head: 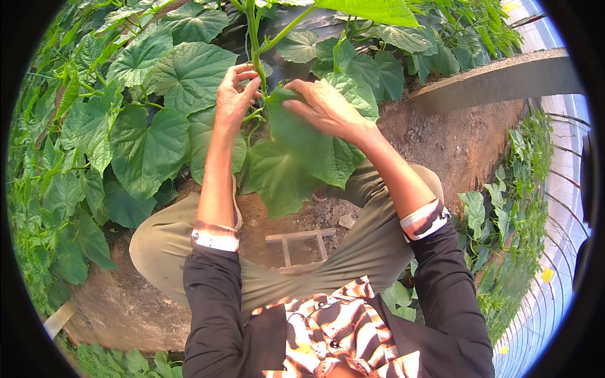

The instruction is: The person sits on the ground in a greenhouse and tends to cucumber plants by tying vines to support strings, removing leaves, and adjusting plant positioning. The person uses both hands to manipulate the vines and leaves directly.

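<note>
A cucumber-like vine stem [254, 35] rises in front of me, a thin string running down beside it. My left hand [236, 97] has its fingers and thumb curled loosely about this stem. Just right of it, my right hand [328, 106] pinches the upper edge of a large green leaf [298, 134], thumb on its face; some fingertips are hidden. That leaf hangs between my knees, over another broad leaf [279, 175], and looks slightly blurred. A large leaf [191, 75] spreads just left of my left hand.
Dense vines [61, 179] line the left side. A concrete beam [496, 78] juts in at the upper right above bare soil [453, 141]. Between my legs lies a small frame of pale bars [302, 236]. Greenhouse film [565, 156] with curved ribs closes the right side.
</note>
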A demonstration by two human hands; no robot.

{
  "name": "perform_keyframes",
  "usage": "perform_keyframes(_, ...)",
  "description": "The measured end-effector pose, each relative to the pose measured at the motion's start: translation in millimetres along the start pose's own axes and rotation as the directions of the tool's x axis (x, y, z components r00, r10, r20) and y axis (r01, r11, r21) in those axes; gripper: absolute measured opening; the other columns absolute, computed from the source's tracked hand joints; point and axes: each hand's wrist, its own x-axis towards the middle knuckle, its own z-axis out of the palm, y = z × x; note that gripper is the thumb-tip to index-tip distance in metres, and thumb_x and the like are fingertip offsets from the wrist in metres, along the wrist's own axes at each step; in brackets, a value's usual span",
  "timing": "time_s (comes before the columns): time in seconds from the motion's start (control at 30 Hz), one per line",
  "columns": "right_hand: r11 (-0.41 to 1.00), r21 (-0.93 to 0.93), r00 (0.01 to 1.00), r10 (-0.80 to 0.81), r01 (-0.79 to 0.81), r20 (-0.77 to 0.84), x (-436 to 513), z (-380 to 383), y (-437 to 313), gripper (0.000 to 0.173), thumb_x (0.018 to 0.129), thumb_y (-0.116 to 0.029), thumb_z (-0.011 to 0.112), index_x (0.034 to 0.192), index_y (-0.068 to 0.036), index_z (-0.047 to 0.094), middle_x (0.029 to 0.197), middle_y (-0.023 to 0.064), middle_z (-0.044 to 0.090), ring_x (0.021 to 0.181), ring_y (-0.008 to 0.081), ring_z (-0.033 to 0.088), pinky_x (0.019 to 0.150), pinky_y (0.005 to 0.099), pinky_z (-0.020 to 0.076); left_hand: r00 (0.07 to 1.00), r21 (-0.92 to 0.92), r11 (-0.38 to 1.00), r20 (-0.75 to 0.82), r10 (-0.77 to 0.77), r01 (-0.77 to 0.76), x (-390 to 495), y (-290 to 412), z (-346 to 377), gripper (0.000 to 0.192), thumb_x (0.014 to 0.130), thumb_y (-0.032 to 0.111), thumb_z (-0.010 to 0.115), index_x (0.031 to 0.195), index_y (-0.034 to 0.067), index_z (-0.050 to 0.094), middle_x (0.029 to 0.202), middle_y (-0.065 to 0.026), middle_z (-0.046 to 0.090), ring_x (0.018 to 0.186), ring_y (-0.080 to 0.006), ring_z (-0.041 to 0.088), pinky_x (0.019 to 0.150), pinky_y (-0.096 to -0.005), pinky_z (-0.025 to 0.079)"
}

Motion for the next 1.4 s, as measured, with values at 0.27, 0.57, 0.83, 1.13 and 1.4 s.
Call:
perform_keyframes(0.27, 0.920, 0.312, 0.971, 0.237, -0.237, 0.039, 42.9, 14.8, 7.0, 0.063, 0.098, -0.058, 0.043, 0.121, -0.001, 0.058, 0.120, 0.0293, 0.061, 0.119, 0.0433, 0.056, 0.097, 0.0475, 0.0437, 0.955, -0.587, 0.755, 0.130, -0.267, 0.291, -11.3, 15.3, -0.4, 0.024, 0.098, 0.009, 0.059, 0.121, 0.004, 0.059, 0.103, -0.0032, 0.066, 0.081, -0.0102, 0.064, 0.071, -0.0241, 0.055)
perform_keyframes(0.57, 0.675, 0.662, 0.944, 0.271, -0.325, 0.187, 47.9, 11.0, 11.4, 0.055, 0.093, -0.032, 0.066, 0.139, -0.004, 0.053, 0.127, 0.0121, 0.062, 0.117, 0.0227, 0.059, 0.096, 0.0362, 0.0499, 0.996, -0.076, 0.993, -0.009, 0.086, -0.086, -9.3, -7.2, 3.9, 0.032, 0.090, 0.011, 0.075, 0.118, 0.004, 0.061, 0.110, -0.0038, 0.067, 0.086, -0.0082, 0.064, 0.078, -0.0242, 0.053)
perform_keyframes(0.83, 0.574, 0.704, 0.905, 0.326, -0.418, 0.272, 72.4, 17.8, 16.3, 0.024, 0.096, -0.023, 0.064, 0.107, -0.003, 0.070, 0.095, 0.0048, 0.070, 0.083, 0.0098, 0.065, 0.076, 0.0249, 0.0548, 0.989, -0.050, 0.993, 0.105, -0.099, 0.105, -24.4, 3.9, 9.5, 0.029, 0.093, 0.014, 0.070, 0.118, 0.004, 0.060, 0.114, -0.0049, 0.067, 0.086, -0.0092, 0.064, 0.075, -0.0247, 0.052)
perform_keyframes(1.13, 0.597, 0.723, 0.938, 0.225, -0.347, 0.264, 67.9, 19.9, 13.4, 0.020, 0.095, -0.009, 0.067, 0.112, 0.001, 0.065, 0.098, 0.0105, 0.070, 0.088, 0.0170, 0.070, 0.083, 0.0305, 0.0605, 0.981, -0.301, 0.948, -0.123, -0.147, 0.104, -26.1, -55.6, -0.6, 0.028, 0.093, 0.004, 0.058, 0.122, 0.002, 0.059, 0.115, -0.0105, 0.067, 0.087, -0.0137, 0.067, 0.076, -0.0278, 0.054)
perform_keyframes(1.4, 0.666, 0.662, 0.939, 0.226, -0.344, 0.261, 73.0, 29.2, -2.6, 0.021, 0.096, -0.015, 0.067, 0.110, 0.000, 0.065, 0.094, 0.0080, 0.069, 0.082, 0.0143, 0.069, 0.080, 0.0282, 0.0589, 0.961, -0.155, 0.968, -0.164, -0.224, 0.199, -37.3, -107.1, 9.1, 0.038, 0.087, 0.000, 0.056, 0.126, 0.001, 0.057, 0.122, -0.0125, 0.062, 0.089, -0.0156, 0.066, 0.075, -0.0292, 0.055)
